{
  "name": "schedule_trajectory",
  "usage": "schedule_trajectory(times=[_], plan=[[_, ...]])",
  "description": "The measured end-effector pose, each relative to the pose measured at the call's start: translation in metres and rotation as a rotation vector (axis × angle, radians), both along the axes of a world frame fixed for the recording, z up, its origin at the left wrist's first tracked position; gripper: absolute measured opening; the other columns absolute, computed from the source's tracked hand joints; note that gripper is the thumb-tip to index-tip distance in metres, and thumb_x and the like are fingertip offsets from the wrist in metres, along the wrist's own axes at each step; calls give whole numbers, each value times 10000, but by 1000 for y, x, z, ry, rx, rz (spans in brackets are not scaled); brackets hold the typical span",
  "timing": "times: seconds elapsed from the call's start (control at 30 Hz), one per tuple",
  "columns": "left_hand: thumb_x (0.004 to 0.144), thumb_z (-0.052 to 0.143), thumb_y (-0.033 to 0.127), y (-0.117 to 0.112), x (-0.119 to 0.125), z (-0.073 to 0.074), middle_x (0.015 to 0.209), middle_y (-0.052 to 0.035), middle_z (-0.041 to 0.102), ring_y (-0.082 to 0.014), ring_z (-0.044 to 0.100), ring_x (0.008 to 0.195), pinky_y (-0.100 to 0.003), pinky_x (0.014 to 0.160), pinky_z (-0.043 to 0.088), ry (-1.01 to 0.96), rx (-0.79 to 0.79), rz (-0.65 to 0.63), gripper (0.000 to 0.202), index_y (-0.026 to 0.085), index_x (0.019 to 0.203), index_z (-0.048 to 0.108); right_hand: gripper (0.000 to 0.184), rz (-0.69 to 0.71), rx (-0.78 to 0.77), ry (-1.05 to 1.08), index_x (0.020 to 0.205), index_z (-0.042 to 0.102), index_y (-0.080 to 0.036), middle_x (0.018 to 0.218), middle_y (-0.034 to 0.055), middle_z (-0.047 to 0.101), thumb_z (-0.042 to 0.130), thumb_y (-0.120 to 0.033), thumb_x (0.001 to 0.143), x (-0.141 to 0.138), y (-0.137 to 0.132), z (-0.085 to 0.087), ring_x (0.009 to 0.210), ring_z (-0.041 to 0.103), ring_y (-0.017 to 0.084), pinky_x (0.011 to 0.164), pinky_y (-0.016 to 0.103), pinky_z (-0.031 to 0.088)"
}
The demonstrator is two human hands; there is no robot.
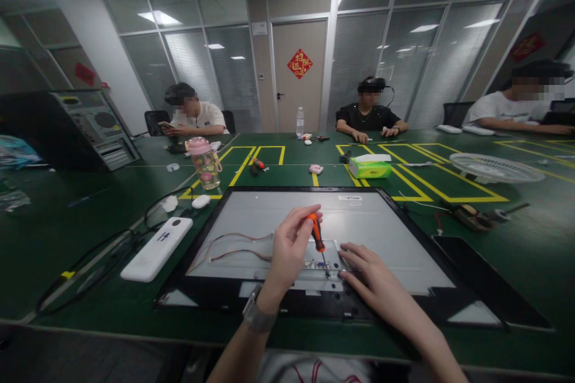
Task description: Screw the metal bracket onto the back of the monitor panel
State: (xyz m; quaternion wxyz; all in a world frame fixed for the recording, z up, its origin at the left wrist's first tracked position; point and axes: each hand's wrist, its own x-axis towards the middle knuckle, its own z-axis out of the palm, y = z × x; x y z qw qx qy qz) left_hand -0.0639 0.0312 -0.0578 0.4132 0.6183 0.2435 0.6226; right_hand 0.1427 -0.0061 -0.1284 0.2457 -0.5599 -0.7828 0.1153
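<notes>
My left hand [293,242], with a watch [260,310] on its wrist, grips an orange and black screwdriver [317,233]. The screwdriver stands tilted, its shaft pointing down at a small metal plate with a circuit board [314,264]. That plate sits near the front edge of a large flat display panel [242,209] with a black frame, lying on the table. My right hand [375,275] rests with fingers spread at the plate's right side, close to the screwdriver tip. Thin cables [238,252] run leftward from the plate. Whether the tip sits in a screw is too small to tell.
A white power bank [157,249], black cables [90,269] and a pink-lidded bottle [204,164] are on the left. Right of the panel lie a dark flat strip [489,281] and a tape measure [476,215]. Behind are a tissue pack [371,167] and several seated people.
</notes>
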Motion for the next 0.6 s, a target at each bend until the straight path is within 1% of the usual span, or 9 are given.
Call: schedule_trajectory(times=[0.1,0.17,0.33,0.4,0.5,0.53,0.6], plan=[[911,663,292,1,-1,-1,904,-43,616,-163,631,848,-265,776,514,8,35,34,183,209,1038,763,382,-1,-19,4,1267,680,-192,1395,151,618,558,-338,935,-1,-1,2,1303,571,323,1132,522,432],[893,688,286,2,-2,-2,875,-29,588,-145,606,797,-251,740,505,21,50,76,150,216,997,771,389,-2,-36,9,1275,675,-188,1405,152,608,547,-338,940,-1,-2,4,1314,560,320,1136,513,425],[914,667,319,1,-2,-2,891,-27,583,-147,609,810,-260,753,498,57,70,149,152,222,972,770,409,5,-109,34,1282,670,-178,1429,156,584,558,-354,930,0,1,11,1336,537,316,1153,499,398],[926,652,338,-1,-2,0,886,-26,583,-152,619,815,-262,751,504,55,55,138,179,218,1003,761,413,12,-135,55,1273,674,-172,1425,158,586,586,-354,912,0,3,12,1327,546,313,1149,485,404],[965,592,358,-4,-1,2,952,-44,612,-171,653,866,-283,787,522,24,-3,52,235,208,1084,729,402,-3,-136,93,1242,685,-158,1410,165,595,624,-319,878,-1,6,12,1309,561,314,1141,474,413],[977,571,362,-4,-1,3,977,-53,622,-181,659,895,-295,810,524,20,-12,26,248,206,1096,723,396,-10,-128,107,1233,687,-159,1405,164,598,632,-309,870,-2,6,11,1305,564,314,1139,473,416],[978,570,376,-5,-1,3,997,-64,628,-198,651,940,-314,847,518,42,6,23,254,206,1070,736,383,-20,-109,134,1217,689,-173,1392,157,609,646,-305,860,-3,6,9,1295,573,313,1129,473,425]])
